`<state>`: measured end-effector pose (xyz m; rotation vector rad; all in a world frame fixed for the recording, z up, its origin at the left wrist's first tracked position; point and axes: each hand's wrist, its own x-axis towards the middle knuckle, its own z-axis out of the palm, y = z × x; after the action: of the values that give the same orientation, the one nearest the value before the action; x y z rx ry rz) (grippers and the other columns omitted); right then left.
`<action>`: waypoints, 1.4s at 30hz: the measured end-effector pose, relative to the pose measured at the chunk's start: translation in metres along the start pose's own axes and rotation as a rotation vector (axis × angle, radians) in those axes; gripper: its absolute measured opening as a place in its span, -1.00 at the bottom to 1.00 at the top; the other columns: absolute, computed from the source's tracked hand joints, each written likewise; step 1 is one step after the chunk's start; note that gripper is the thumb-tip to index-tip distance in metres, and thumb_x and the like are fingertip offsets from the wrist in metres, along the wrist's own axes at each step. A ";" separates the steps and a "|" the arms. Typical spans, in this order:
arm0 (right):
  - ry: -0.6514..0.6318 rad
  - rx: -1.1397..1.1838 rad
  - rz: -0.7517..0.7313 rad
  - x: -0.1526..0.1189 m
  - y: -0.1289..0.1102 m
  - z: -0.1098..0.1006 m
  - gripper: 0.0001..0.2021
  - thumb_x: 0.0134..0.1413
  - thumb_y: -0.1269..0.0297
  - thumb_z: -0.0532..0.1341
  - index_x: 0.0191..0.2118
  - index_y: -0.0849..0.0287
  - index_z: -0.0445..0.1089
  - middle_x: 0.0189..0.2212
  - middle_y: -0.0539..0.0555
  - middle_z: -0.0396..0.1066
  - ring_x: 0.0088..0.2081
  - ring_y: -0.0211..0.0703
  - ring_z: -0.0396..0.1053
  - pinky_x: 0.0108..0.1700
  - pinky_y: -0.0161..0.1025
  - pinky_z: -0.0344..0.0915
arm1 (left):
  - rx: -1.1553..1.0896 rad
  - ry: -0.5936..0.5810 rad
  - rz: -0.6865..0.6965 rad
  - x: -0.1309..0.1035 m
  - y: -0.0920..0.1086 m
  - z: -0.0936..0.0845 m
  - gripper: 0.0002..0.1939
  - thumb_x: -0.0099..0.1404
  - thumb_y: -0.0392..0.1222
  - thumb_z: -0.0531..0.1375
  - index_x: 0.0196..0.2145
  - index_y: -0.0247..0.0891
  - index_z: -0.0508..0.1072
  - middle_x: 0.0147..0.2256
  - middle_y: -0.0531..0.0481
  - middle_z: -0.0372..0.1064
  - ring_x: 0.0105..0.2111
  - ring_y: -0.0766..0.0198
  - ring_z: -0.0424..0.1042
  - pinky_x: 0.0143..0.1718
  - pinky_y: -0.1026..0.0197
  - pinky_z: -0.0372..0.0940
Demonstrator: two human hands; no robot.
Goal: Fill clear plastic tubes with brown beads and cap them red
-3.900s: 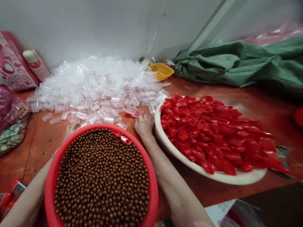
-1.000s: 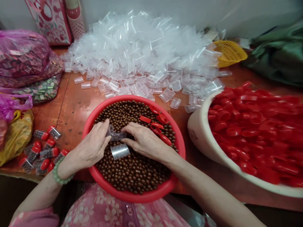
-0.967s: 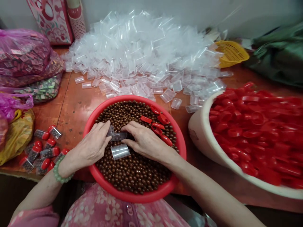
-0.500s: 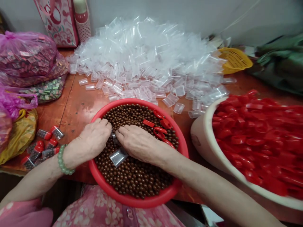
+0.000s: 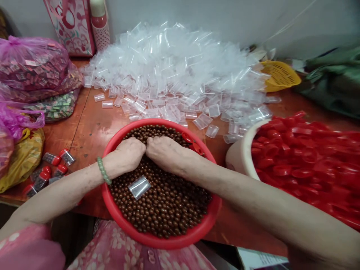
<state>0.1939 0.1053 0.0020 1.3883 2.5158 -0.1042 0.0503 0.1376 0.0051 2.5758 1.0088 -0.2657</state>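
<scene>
A red basin (image 5: 161, 243) full of small brown balls (image 5: 163, 210) stands in front of me. My left hand (image 5: 131, 153), with a green bead bracelet (image 5: 103, 170) at the wrist, is closed above the balls. Against it, fingers bent inward, my right hand (image 5: 165, 153) is closed too. Whatever the two hands hold between them is hidden by the fingers. A clear plastic tube (image 5: 140, 187) lies on the balls just below the hands. Red caps (image 5: 195, 144) rest at the basin's right inner edge, partly behind my right forearm.
Behind the basin rises a large heap of clear tubes (image 5: 174, 67). A white tub (image 5: 237, 153) of red caps stands at right, near a yellow basket (image 5: 281, 75). Filled, red-capped tubes (image 5: 52, 159) and bulging plastic bags (image 5: 33, 67) lie at left. A thermos (image 5: 99, 26) stands behind.
Both hands have moved together over the balls, the left hand shifting right. The clear tube seen between them is now hidden. My right forearm now covers some red caps.
</scene>
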 end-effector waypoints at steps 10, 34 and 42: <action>-0.071 0.577 -0.061 -0.006 0.032 0.008 -0.89 -0.11 0.41 0.21 -0.35 0.22 0.35 -0.38 0.06 0.43 -0.38 -0.16 0.36 -0.31 -0.28 0.24 | -0.550 0.030 0.110 -0.001 -0.036 0.014 -0.79 0.00 -0.45 0.13 -0.36 -0.27 0.37 -0.40 0.07 0.37 -0.39 0.27 0.34 -0.35 0.25 0.24; 0.260 1.131 -0.023 -0.024 0.034 0.029 -0.63 -0.02 0.40 0.21 -0.02 0.17 0.36 -0.19 0.03 0.47 -0.20 -0.15 0.42 -0.12 -0.23 0.34 | -0.593 0.329 0.184 -0.021 -0.033 0.021 -0.64 0.14 -0.32 0.30 -0.07 -0.30 0.42 -0.13 -0.11 0.44 -0.12 0.14 0.40 -0.02 0.06 0.28; 0.185 1.024 0.002 -0.022 0.032 0.027 -0.64 -0.04 0.42 0.20 -0.04 0.20 0.38 -0.22 0.05 0.48 -0.25 -0.16 0.41 -0.16 -0.23 0.33 | -0.568 0.327 0.157 -0.022 -0.034 0.025 -0.64 0.18 -0.25 0.29 -0.07 -0.26 0.35 -0.20 -0.02 0.43 -0.24 0.23 0.41 -0.17 0.17 0.30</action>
<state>0.2368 0.0996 -0.0161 1.7452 2.6905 -1.4889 0.0100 0.1372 -0.0199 2.1832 0.8244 0.4378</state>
